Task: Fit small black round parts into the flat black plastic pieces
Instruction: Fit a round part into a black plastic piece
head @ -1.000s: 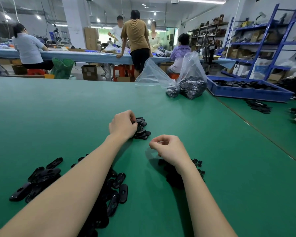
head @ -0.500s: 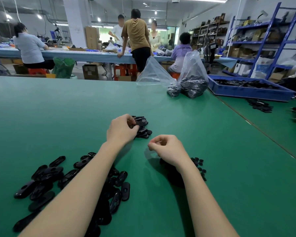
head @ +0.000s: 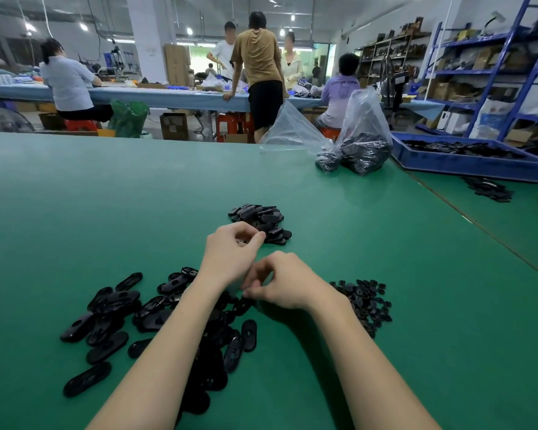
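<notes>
Your left hand (head: pixel 230 259) curls its fingers (head: pixel 255 238) at the near edge of the stacked pile (head: pixel 261 220) at 12 o'clock; whether they pinch a piece you cannot tell. Your right hand (head: pixel 288 282), fingers curled, knuckles up, pinches at a flat piece (head: pixel 243 305) just beside your left wrist. Loose flat pieces (head: pixel 112 318) lie at 9 o'clock, small round parts (head: pixel 365 301) at 3 o'clock, on the green counter (head: pixel 106 197)
</notes>
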Available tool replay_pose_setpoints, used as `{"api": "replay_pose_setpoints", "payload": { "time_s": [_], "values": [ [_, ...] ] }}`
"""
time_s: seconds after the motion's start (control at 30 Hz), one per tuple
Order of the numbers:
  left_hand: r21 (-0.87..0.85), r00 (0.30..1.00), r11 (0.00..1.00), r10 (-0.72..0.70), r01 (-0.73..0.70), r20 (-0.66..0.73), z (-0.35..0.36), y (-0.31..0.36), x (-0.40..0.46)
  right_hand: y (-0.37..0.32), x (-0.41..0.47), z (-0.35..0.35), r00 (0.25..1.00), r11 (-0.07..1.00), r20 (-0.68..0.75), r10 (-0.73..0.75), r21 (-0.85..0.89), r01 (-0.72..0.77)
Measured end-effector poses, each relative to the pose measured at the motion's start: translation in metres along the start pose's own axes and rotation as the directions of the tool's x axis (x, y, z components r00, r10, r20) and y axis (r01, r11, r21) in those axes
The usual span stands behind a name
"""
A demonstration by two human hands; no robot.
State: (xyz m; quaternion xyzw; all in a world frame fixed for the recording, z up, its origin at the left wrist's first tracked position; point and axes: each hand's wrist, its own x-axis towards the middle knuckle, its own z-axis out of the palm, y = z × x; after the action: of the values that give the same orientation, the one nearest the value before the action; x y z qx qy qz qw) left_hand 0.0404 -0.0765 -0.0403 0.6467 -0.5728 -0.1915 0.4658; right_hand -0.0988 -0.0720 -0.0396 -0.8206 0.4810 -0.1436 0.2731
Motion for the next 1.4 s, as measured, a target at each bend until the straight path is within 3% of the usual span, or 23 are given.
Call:
{"api": "replay_pose_setpoints", "payload": {
  "time_s": [0.2, 0.43, 0.6, 0.7, 0.87, 0.97, 1.07, 1.17, 1.27, 1.4],
  "values": [
    [-0.017, 0.998, 0.999, -0.035, 0.036, 0.051, 0.001, 0.002, -0.002, 0.004, -0.002, -0.005, 0.999, 0.999, -0.029, 0.033, -0.007, -0.034],
    [-0.018, 0.995, 0.999, -0.041, 0.043, 0.086, 0.000, 0.006, -0.005, 0.011, 0.001, -0.015, 0.995, 0.993, 0.041, 0.095, -0.069, -0.092],
    [-0.018, 0.992, 0.999, -0.040, 0.042, 0.121, 0.002, 0.007, -0.006, 0.020, -0.003, -0.023, 0.989, 0.990, -0.080, 0.123, 0.081, -0.117],
    [-0.026, 0.972, 0.993, -0.103, 0.111, 0.213, 0.004, 0.008, -0.004, 0.029, -0.007, -0.033, 0.960, 0.967, -0.246, 0.135, 0.242, -0.074],
    [-0.345, 0.858, 0.872, -0.146, 0.346, 0.492, 0.010, 0.013, -0.006, 0.034, -0.013, -0.041, 0.938, 0.948, -0.324, 0.125, 0.318, -0.017],
    [-0.385, 0.864, 0.840, -0.177, 0.382, 0.472, 0.012, 0.014, -0.008, 0.034, -0.016, -0.046, 0.943, 0.960, -0.299, 0.143, 0.275, -0.058],
    [-0.377, 0.888, 0.848, -0.208, 0.372, 0.410, 0.014, 0.015, -0.009, 0.037, -0.020, -0.059, 0.930, 0.962, -0.255, 0.266, 0.002, -0.275],
    [-0.404, 0.897, 0.837, -0.207, 0.369, 0.391, 0.013, 0.015, -0.011, 0.040, -0.027, -0.070, 0.900, 0.874, -0.169, 0.403, -0.219, -0.433],
    [-0.458, 0.894, 0.799, -0.210, 0.390, 0.395, 0.014, 0.017, -0.011, 0.043, -0.031, -0.071, 0.880, 0.850, -0.089, 0.467, -0.230, -0.474],
    [-0.476, 0.891, 0.783, -0.211, 0.400, 0.403, 0.013, 0.020, -0.014, 0.043, -0.030, -0.066, 0.882, 0.867, -0.097, 0.462, -0.162, -0.472]
  ]
}}
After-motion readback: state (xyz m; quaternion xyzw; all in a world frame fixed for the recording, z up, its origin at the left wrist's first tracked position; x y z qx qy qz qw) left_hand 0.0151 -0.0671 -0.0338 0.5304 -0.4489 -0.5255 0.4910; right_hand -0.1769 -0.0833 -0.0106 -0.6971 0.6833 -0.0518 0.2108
